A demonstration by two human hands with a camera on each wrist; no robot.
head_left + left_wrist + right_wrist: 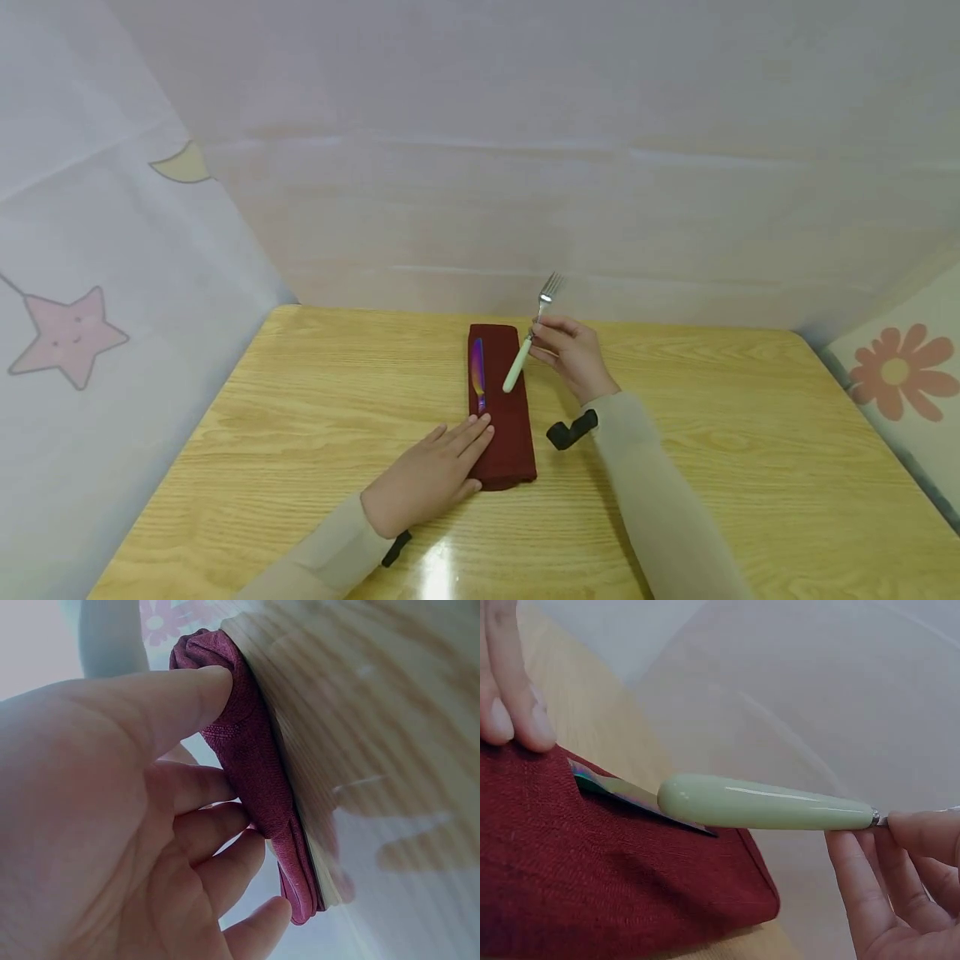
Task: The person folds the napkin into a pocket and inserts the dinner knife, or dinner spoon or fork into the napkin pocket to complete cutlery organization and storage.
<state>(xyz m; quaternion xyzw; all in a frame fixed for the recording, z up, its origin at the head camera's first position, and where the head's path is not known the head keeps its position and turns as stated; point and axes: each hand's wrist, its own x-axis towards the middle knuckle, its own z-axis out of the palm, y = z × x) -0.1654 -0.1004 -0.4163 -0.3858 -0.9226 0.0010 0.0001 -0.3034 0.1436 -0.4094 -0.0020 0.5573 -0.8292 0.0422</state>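
A folded dark red cloth napkin (508,442) lies lengthwise on the table. On its left side is a knife with a shiny rainbow-coloured blade (477,367); its lower end disappears into the cloth near the left fingertips. My left hand (431,475) rests on the napkin's lower left side, fingers mostly extended, and the left wrist view shows thumb and fingers against the red cloth (251,750). Between thumb and fingers, my right hand (573,354) pinches a fork (517,367) at its neck. Its tines point up and away, while the pale green handle (772,804) hangs over the napkin's right side.
The wooden table (337,375) ends at a pale cloth backdrop (450,208) behind, with further printed sheets at left and right. A black wrist mount (572,430) juts from the right sleeve, close to the napkin's right edge.
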